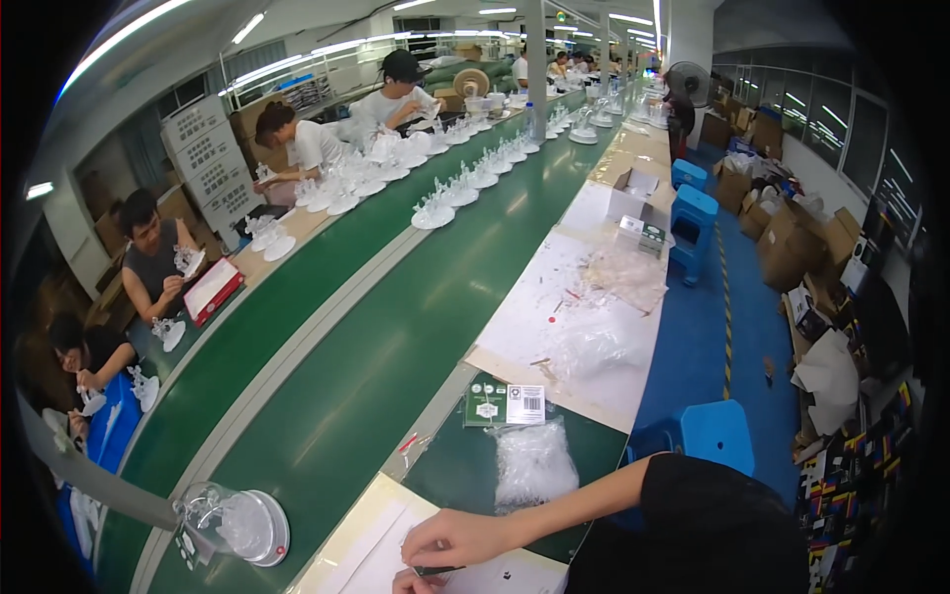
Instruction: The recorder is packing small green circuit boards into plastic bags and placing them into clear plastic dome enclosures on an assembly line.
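My right hand (457,540) reaches in from the right above a white sheet (371,540) at the bottom of the view. Its fingers bend down and close together. Just below, my left hand (418,582) shows only in part at the lower edge, its fingers curled. A small dark thin piece (435,570) lies between the two hands, too small to name. Tiny dark bits (507,574) rest on the sheet to the right. Beyond my right forearm is a clear bag of whitish small parts (535,465), with a green and white card (505,404) behind it.
A clear dome on a white round base (259,527) stands on the green conveyor (356,396) to my left. Rows of clear figurines (480,178) line the belts, with people across. Scraps and plastic (604,342) cover the bench ahead. Blue stools (717,436) stand right.
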### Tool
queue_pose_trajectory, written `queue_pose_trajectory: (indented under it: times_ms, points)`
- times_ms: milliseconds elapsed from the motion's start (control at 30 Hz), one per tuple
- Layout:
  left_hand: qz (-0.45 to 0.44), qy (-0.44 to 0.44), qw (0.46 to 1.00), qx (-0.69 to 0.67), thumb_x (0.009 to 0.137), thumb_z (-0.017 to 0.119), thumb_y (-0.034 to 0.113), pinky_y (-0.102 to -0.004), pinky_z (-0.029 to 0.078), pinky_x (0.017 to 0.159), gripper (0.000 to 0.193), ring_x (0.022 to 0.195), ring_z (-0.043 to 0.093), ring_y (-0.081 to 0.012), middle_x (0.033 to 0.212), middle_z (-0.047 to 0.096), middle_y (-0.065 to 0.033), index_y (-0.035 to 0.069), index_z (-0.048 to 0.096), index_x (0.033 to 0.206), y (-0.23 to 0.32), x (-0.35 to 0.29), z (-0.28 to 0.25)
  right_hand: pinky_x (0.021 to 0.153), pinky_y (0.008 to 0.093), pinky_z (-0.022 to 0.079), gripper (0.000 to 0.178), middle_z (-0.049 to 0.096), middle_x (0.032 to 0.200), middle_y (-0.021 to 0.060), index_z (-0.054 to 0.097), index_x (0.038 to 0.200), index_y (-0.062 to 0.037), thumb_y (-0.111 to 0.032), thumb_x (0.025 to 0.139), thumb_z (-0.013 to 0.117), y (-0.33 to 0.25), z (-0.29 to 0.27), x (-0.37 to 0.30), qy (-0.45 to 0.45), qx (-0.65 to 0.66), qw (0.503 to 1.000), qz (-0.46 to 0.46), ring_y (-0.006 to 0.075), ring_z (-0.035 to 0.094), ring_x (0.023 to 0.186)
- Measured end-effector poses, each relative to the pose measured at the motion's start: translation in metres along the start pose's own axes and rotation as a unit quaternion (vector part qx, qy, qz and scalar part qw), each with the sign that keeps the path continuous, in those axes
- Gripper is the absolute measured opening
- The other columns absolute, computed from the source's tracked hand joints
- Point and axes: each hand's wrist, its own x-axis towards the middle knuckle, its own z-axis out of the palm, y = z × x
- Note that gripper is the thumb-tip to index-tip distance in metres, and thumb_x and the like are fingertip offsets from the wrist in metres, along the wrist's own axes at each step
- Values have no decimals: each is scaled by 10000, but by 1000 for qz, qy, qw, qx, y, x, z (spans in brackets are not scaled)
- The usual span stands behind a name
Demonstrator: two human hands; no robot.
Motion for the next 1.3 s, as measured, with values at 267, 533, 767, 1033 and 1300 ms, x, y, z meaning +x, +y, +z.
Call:
queue_pose_trajectory:
  times_ms: [267, 533, 767, 1033, 1300]
  points:
    - [-67, 18, 993, -95, 953, 514, 106, -293, 501, 723, 119, 798, 589, -181, 955, 598, -112, -5, 543, 984, 0, 12, -3, 669, 265, 486, 179, 650, 916, 81, 647, 1001, 16, -113, 896, 581, 11, 5, -7, 37, -18, 999, -11, 153, 600, 768]
    - [-140, 30, 980, -140, 937, 544, 136, -319, 494, 809, 133, 879, 585, -189, 956, 611, -96, 12, 547, 983, -15, 14, -17, 698, 259, 483, 246, 654, 888, 73, 610, 1088, 20, -129, 894, 587, 21, 17, -13, 44, 43, 998, 29, 130, 599, 809]
    - [-126, 54, 975, -174, 822, 594, 65, -207, 366, 579, 95, 641, 448, -75, 735, 550, -11, 71, 515, 770, 20, 32, -12, 693, 235, 488, 168, 667, 808, 46, 630, 959, 18, -116, 859, 650, 8, 13, -1, 45, 62, 992, 97, 68, 587, 769]
    - [-175, 46, 888, -422, 905, 548, 237, -235, 426, 714, 158, 718, 503, -113, 914, 586, -53, 98, 480, 873, 9, 31, -35, 560, 222, 491, 253, 651, 792, 26, 669, 999, -2, -215, 936, 548, 29, 13, 15, -61, 159, 958, 232, 69, 590, 670]
    - [-248, 66, 909, -330, 997, 413, 277, -161, 319, 438, 190, 466, 322, -15, 629, 349, 69, 150, 440, 859, 9, 36, -30, 545, 203, 477, 181, 647, 744, 30, 658, 913, 12, -159, 911, 600, 34, 6, 26, -43, 189, 947, 257, 60, 578, 615]
